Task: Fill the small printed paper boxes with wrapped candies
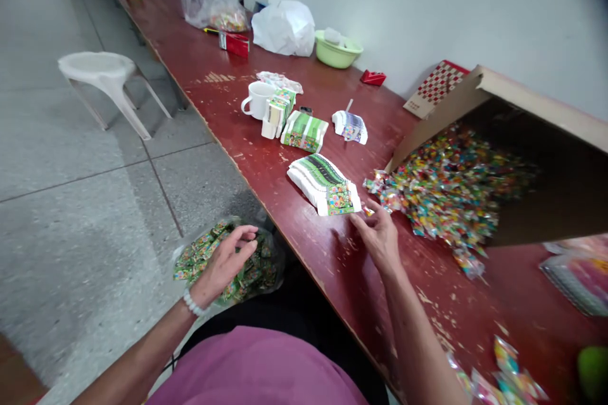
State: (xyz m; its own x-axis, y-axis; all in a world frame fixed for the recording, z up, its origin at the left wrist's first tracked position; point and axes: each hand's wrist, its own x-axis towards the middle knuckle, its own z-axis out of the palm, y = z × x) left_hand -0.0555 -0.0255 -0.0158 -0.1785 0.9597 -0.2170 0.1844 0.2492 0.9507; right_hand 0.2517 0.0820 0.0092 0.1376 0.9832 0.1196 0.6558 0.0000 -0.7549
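Note:
My left hand (227, 266), a pale beaded bracelet at its wrist, hovers over a clear plastic bag (278, 266) full of small green printed boxes (204, 247) beside the table. Its fingers are loosely bent and nothing shows in them. At the near corner of a fanned stack of flat green-and-white cartons (323, 183), my right hand (380, 235) has thumb and fingers apart. I cannot tell whether its fingertips touch the stack. Wrapped candies (456, 183) spill from a cardboard box (546, 98) lying on its side, just right of that hand.
Banded carton bundles (304, 131), a white mug (259, 100) and purple cartons (351, 126) stand farther along the red table (228, 117). Beyond them are plastic bags (285, 28) and a green basin (338, 54). A white stool (99, 69) stands on the floor at left.

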